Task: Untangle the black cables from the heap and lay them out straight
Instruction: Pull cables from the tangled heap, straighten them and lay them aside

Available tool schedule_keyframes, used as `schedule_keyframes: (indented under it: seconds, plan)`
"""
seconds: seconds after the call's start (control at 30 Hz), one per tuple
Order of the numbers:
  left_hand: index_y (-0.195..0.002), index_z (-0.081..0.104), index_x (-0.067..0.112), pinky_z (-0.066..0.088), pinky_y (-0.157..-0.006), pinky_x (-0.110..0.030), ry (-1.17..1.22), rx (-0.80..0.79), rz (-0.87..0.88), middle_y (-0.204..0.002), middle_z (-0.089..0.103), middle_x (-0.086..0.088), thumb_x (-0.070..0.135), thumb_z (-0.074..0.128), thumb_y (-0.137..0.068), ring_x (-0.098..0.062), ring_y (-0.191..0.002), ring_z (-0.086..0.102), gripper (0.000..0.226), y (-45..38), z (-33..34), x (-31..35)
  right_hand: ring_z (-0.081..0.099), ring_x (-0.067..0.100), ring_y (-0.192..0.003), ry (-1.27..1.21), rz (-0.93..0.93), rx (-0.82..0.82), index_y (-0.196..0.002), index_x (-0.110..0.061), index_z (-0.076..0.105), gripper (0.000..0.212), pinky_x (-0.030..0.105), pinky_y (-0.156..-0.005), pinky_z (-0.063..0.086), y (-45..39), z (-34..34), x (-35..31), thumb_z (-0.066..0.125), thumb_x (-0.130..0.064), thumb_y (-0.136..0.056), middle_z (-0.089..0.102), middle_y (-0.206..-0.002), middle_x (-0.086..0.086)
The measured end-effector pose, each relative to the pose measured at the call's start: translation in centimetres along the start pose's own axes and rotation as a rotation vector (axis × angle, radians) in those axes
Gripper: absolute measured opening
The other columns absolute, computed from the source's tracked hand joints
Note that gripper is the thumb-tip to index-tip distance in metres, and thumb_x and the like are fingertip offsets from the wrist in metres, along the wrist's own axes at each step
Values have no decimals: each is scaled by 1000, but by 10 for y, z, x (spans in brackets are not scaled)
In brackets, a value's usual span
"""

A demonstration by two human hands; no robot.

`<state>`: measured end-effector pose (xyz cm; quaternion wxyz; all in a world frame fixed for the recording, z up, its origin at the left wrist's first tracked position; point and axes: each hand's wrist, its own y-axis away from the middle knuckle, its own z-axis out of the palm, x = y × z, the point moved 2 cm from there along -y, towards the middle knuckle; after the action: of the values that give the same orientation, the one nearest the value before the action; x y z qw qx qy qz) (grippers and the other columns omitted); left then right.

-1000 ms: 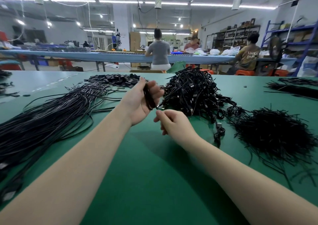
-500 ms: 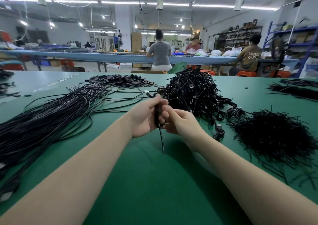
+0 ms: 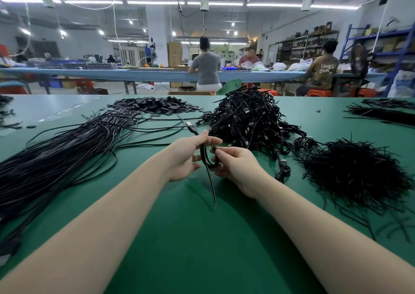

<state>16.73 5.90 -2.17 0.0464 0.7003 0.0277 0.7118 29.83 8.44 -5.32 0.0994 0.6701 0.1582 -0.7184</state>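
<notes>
A tall heap of tangled black cables (image 3: pixel 249 118) sits on the green table (image 3: pixel 202 237) just beyond my hands. My left hand (image 3: pixel 186 156) pinches one black cable (image 3: pixel 210 177) near its USB plug (image 3: pixel 190 125), which sticks up past my fingers. My right hand (image 3: pixel 235 165) grips the looped part of that same cable, close beside the left hand. The cable's loose end hangs down toward the table. A broad bundle of straightened black cables (image 3: pixel 56 156) lies spread out at the left.
A pile of short black ties (image 3: pixel 354 172) lies at the right, with a small coiled cable (image 3: pixel 283 170) beside it. Flat black pieces (image 3: pixel 155 106) are heaped at the back. More black strands (image 3: pixel 381 111) lie far right. People sit at a long bench behind.
My hands came together and dropped lower toward the table. The coil held in my left hand has opened into a loop, and its free end now hangs down between my hands.
</notes>
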Motion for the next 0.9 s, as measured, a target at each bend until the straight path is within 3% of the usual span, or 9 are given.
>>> schedule_keyframes:
  seconds: [0.07,0.17,0.37,0.47,0.57,0.67,0.73,0.83,0.9]
  plan:
    - [-91,70,17,44,-78,-29,190,-73,14,-91,68,-2,37,38,-102,-16,-75,59,40,-1,2,-2,66,15,-60,13,1,-62,-91,-16,64,24,24,-59,50,2,3,-1,47,-32,-99,67,-72,-4]
    - [-86,64,15,47,-78,-31,356,-67,38,-88,66,-2,34,37,-102,-16,-76,59,37,-2,5,-1,66,13,-64,176,-90,-142,-90,-20,62,22,29,-67,50,4,8,-4,54,-41,-95,65,-69,-11]
    - [-83,69,16,48,-75,-24,283,61,69,-81,55,0,35,41,-102,-11,-73,54,38,-5,9,-4,52,9,-66,711,-331,-17,-79,-27,45,22,16,-54,36,10,19,-5,56,-40,-93,53,-73,-10]
    - [-85,67,17,46,-76,-22,200,96,140,-80,53,2,34,39,-103,-10,-73,52,37,-6,13,-6,56,22,-81,736,-298,23,-94,-18,49,23,30,-64,38,12,22,-5,45,-40,-96,59,-86,0]
    - [-86,67,20,44,-72,-23,151,92,182,-81,54,3,34,39,-102,-10,-72,52,35,-5,16,-9,57,22,-78,690,-263,-10,-101,-12,52,26,35,-66,45,12,23,-8,46,-36,-94,61,-88,4]
    - [-84,70,26,43,-61,-22,119,65,186,-81,58,7,37,39,-102,-10,-70,53,38,-3,15,-9,57,17,-62,487,-191,-63,-106,-9,51,24,28,-54,49,11,26,-9,45,-31,-97,58,-80,2]
    - [-80,74,27,43,-67,-24,146,43,187,-81,60,7,37,40,-102,-11,-72,54,42,-3,15,-9,52,12,-57,479,-198,-69,-112,-6,48,27,23,-51,44,10,26,-9,43,-29,-100,52,-75,-2]
    - [-77,75,25,49,-71,-21,198,37,180,-82,60,5,36,42,-101,-9,-73,59,43,-3,15,-10,45,6,-62,603,-224,-61,-124,-7,42,33,21,-55,35,7,25,-8,43,-30,-100,51,-77,-5]
    - [-75,75,26,50,-66,-19,194,55,170,-80,60,6,37,43,-101,-6,-69,60,43,-3,15,-12,52,13,-76,644,-223,-78,-131,-8,38,40,24,-65,40,6,24,-7,43,-32,-100,60,-97,4]
